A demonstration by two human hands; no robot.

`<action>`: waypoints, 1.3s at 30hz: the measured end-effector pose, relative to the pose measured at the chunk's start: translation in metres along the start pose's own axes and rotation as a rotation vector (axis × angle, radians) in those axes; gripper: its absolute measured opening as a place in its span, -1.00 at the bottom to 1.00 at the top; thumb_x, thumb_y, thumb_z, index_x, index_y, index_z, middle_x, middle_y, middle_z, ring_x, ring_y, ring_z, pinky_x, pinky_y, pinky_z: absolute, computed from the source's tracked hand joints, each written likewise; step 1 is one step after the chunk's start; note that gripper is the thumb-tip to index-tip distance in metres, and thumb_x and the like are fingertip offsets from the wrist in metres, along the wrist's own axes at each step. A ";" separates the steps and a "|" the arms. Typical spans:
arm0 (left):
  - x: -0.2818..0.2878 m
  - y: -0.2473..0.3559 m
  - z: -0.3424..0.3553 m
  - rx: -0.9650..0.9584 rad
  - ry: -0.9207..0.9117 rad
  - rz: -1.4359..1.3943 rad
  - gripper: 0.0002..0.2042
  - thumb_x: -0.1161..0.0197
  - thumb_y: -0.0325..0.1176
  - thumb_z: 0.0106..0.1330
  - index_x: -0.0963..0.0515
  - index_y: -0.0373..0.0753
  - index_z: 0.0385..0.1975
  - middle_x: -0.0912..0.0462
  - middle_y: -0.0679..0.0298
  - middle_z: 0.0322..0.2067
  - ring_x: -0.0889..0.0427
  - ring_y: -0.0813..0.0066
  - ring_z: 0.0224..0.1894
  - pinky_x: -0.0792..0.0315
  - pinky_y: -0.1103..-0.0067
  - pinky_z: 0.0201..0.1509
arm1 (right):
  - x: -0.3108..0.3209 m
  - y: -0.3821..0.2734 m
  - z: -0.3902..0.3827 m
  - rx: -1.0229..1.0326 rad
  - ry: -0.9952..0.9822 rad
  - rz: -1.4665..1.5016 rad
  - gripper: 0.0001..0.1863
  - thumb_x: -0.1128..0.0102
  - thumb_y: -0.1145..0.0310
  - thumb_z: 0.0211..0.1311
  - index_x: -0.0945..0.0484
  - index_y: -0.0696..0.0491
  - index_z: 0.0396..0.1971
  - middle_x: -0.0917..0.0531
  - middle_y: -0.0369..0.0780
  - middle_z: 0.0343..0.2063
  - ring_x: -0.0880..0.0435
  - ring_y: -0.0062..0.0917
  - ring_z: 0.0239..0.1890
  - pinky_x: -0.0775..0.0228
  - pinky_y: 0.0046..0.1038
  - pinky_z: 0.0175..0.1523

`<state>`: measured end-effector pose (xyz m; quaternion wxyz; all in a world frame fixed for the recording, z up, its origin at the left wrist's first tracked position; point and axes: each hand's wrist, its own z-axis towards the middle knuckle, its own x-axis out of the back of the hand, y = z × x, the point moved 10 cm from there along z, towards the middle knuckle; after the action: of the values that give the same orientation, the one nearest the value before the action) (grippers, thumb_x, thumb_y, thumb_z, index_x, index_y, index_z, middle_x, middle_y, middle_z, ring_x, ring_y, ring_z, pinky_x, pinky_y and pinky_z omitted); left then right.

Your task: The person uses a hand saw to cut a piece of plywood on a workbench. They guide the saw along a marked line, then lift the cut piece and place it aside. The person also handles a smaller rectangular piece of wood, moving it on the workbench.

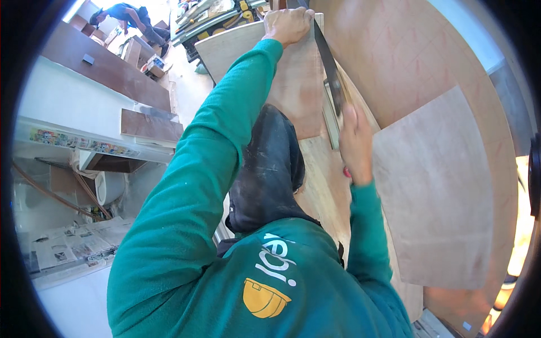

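Note:
My left hand is closed over the far upper edge of a light plywood board, beside the tip of a long dark saw blade. My right hand, slightly blurred, grips the saw's handle, whose red end shows below my fingers. The blade lies along the board's right edge, above a narrow pale strip. My knee in dark trousers is bent beside the board, over a plywood surface beneath.
A plywood offcut lies on a large brown sheet at right. A cluttered workbench stands ahead. At far left are a white ledge, brown panels and pipes. A co-worker bends over in the upper left.

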<state>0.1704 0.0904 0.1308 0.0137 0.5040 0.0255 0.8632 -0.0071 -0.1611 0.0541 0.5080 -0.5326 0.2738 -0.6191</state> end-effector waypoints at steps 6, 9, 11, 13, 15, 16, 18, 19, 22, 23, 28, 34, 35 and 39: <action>0.000 -0.002 -0.005 -0.134 0.218 0.082 -0.71 0.01 -0.12 0.50 -0.64 0.00 -0.35 -0.72 0.25 -0.41 -0.75 0.13 -0.36 -0.54 0.15 -0.21 | 0.077 0.003 -0.169 -0.386 -0.127 -0.013 -0.49 0.11 0.25 0.59 -0.41 0.25 0.36 -0.72 -0.02 -0.06 -0.68 -0.42 -0.21 -0.50 -0.39 -0.01; -0.003 0.011 -0.007 -0.110 0.129 0.074 -0.64 0.14 -0.06 0.56 -0.66 0.04 -0.20 -0.78 0.31 -0.26 -0.79 0.15 -0.25 -0.56 0.13 -0.15 | 0.055 0.008 -0.125 -0.124 -0.059 -0.098 -0.49 0.12 0.25 0.61 -0.40 0.25 0.37 -0.65 0.12 0.15 -0.64 -0.17 0.25 -0.40 -0.25 0.32; 0.004 0.011 -0.008 -0.067 0.067 0.079 -0.61 0.19 -0.04 0.59 -0.67 0.07 -0.12 -0.80 0.35 -0.17 -0.80 0.17 -0.17 -0.57 0.12 -0.10 | 0.014 0.020 -0.046 0.004 0.026 -0.036 -0.50 0.05 0.18 0.62 -0.45 0.25 0.30 -0.68 0.14 0.07 -0.67 -0.18 0.18 -0.43 -0.28 0.26; -0.001 0.007 -0.001 -0.058 0.072 0.067 -0.63 0.17 -0.06 0.58 -0.67 0.08 -0.13 -0.79 0.36 -0.19 -0.80 0.18 -0.18 -0.56 0.10 -0.11 | -0.014 -0.004 0.029 -0.018 -0.008 0.074 -0.51 0.03 0.13 0.62 -0.47 0.25 0.22 -0.68 0.19 -0.13 -0.72 -0.10 0.00 -0.46 -0.20 0.11; -0.007 0.008 0.004 -0.008 0.044 0.012 -0.63 0.16 -0.06 0.58 -0.68 0.08 -0.14 -0.79 0.37 -0.20 -0.80 0.18 -0.19 -0.55 0.09 -0.13 | -0.012 -0.010 0.049 0.020 0.007 0.051 -0.51 0.03 0.11 0.62 -0.47 0.25 0.21 -0.68 0.19 -0.17 -0.71 -0.04 -0.03 -0.46 -0.19 0.09; -0.009 0.000 0.002 0.034 0.025 -0.005 -0.63 0.15 -0.07 0.58 -0.68 0.09 -0.15 -0.78 0.38 -0.21 -0.80 0.18 -0.20 -0.55 0.09 -0.14 | -0.012 -0.013 0.047 -0.017 -0.027 0.051 -0.51 0.03 0.11 0.62 -0.47 0.25 0.21 -0.68 0.18 -0.14 -0.70 -0.01 -0.01 -0.46 -0.20 0.11; 0.000 0.009 -0.002 -0.047 0.078 0.033 -0.62 0.16 -0.07 0.58 -0.69 0.08 -0.16 -0.78 0.37 -0.20 -0.80 0.16 -0.21 -0.54 0.08 -0.12 | -0.003 -0.005 0.020 -0.068 -0.027 0.011 -0.50 0.04 0.12 0.62 -0.47 0.24 0.23 -0.68 0.17 -0.05 -0.68 -0.01 0.07 -0.45 -0.23 0.18; 0.006 0.013 -0.006 -0.084 0.101 0.055 -0.62 0.16 -0.07 0.58 -0.69 0.08 -0.17 -0.78 0.37 -0.20 -0.80 0.16 -0.21 -0.54 0.08 -0.10 | 0.007 0.003 -0.010 -0.080 -0.003 -0.020 -0.50 0.04 0.12 0.62 -0.47 0.24 0.24 -0.68 0.16 0.01 -0.67 -0.03 0.12 -0.44 -0.26 0.22; -0.001 0.002 -0.011 -0.044 0.044 0.041 -0.62 0.17 -0.08 0.58 -0.68 0.08 -0.14 -0.78 0.38 -0.18 -0.79 0.14 -0.16 -0.52 0.07 -0.04 | 0.047 0.028 -0.132 -0.244 -0.088 -0.048 -0.47 0.08 0.19 0.60 -0.41 0.28 0.33 -0.65 0.14 0.11 -0.66 -0.15 0.21 -0.40 -0.23 0.30; 0.000 0.004 -0.011 -0.028 0.051 0.022 -0.63 0.17 -0.09 0.58 -0.68 0.08 -0.14 -0.78 0.38 -0.18 -0.79 0.14 -0.15 -0.51 0.07 -0.02 | 0.057 0.026 -0.150 -0.303 -0.101 -0.018 -0.46 0.08 0.20 0.60 -0.40 0.29 0.34 -0.66 0.14 0.11 -0.65 -0.16 0.22 -0.40 -0.22 0.31; 0.010 0.016 -0.014 -0.036 0.058 0.057 -0.63 0.17 -0.09 0.57 -0.68 0.09 -0.12 -0.77 0.34 -0.17 -0.77 0.17 -0.07 -0.49 0.08 0.02 | 0.040 0.030 -0.123 -0.268 -0.079 -0.049 -0.49 0.06 0.23 0.60 -0.41 0.26 0.34 -0.67 0.12 0.09 -0.69 -0.23 0.12 -0.43 -0.29 0.23; -0.007 -0.004 0.004 0.104 -0.091 -0.025 -0.60 0.21 -0.05 0.60 -0.67 0.09 -0.04 -0.77 0.33 -0.08 -0.77 0.14 -0.04 -0.51 0.09 0.05 | -0.019 -0.003 0.030 -0.027 0.043 0.038 -0.45 0.02 0.10 0.61 -0.42 0.25 0.31 -0.73 0.16 -0.09 -0.74 -0.01 0.02 -0.50 -0.24 0.15; -0.005 -0.001 0.009 0.048 -0.068 0.004 -0.59 0.21 -0.04 0.60 -0.67 0.09 -0.02 -0.77 0.33 -0.07 -0.77 0.14 -0.04 -0.52 0.09 0.05 | -0.015 -0.003 0.025 -0.048 0.024 0.043 -0.44 0.02 0.09 0.61 -0.42 0.25 0.31 -0.72 0.16 -0.06 -0.73 -0.01 0.04 -0.49 -0.24 0.17; -0.008 -0.008 -0.002 -0.017 -0.031 0.032 -0.58 0.22 -0.02 0.61 -0.67 0.10 0.00 -0.77 0.33 -0.06 -0.78 0.13 -0.05 -0.54 0.09 0.02 | 0.014 0.015 -0.070 -0.184 -0.091 -0.015 -0.47 0.04 0.16 0.61 -0.42 0.26 0.32 -0.63 0.19 0.12 -0.65 -0.07 0.22 -0.41 -0.26 0.29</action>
<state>0.1726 0.0982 0.1226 0.0047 0.5176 0.0097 0.8555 -0.0663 -0.1926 0.0264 0.4644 -0.6064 0.3023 -0.5704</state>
